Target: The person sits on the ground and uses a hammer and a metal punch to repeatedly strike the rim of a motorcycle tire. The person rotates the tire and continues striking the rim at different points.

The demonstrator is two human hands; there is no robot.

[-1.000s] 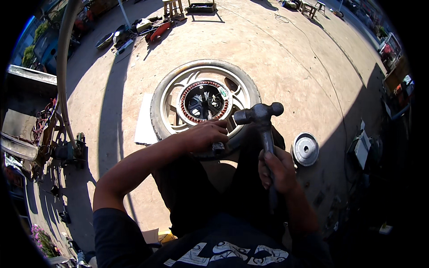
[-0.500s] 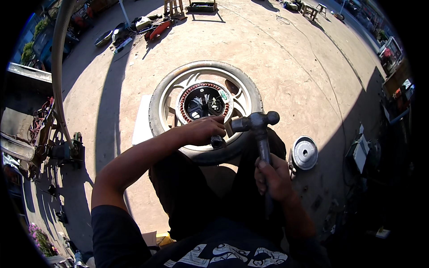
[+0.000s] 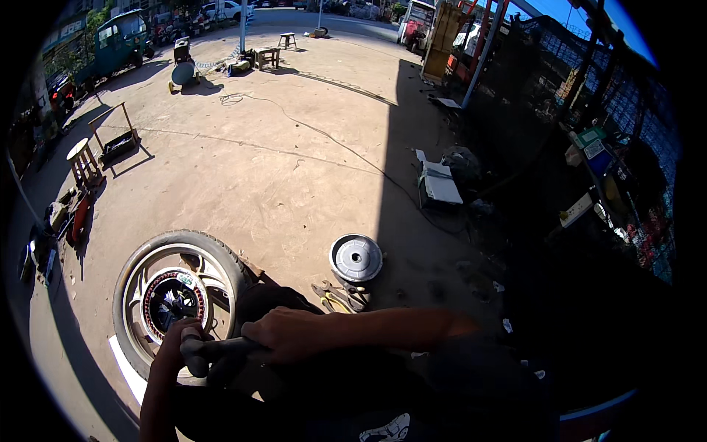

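A hammer [image 3: 197, 355] is held by its handle in my right hand [image 3: 283, 331], whose fingers are closed round it. Its head hangs just in front of my left hand [image 3: 182, 331]. My left hand is closed near the hub, and the hammer head partly hides it, so what it grips does not show. Below both hands lies a wheel [image 3: 138, 274] with a black tyre and pale spoked rim. In its centre sits a hub motor [image 3: 150, 283] with a ring of copper windings and a dark middle.
Right of the wheel sits a round grey metal cover [image 3: 356, 274], with pliers [image 3: 333, 298] and other tools beside it. A white-topped box [image 3: 442, 186] stands at the shadow's edge. A cable [image 3: 335, 140] crosses the floor. A wooden stool [image 3: 79, 150] and a black tray [image 3: 118, 146] are at left.
My view has swung to the right, so the wheel now appears lower left. The hammer has tipped from upright to nearly level, its head over my left hand.
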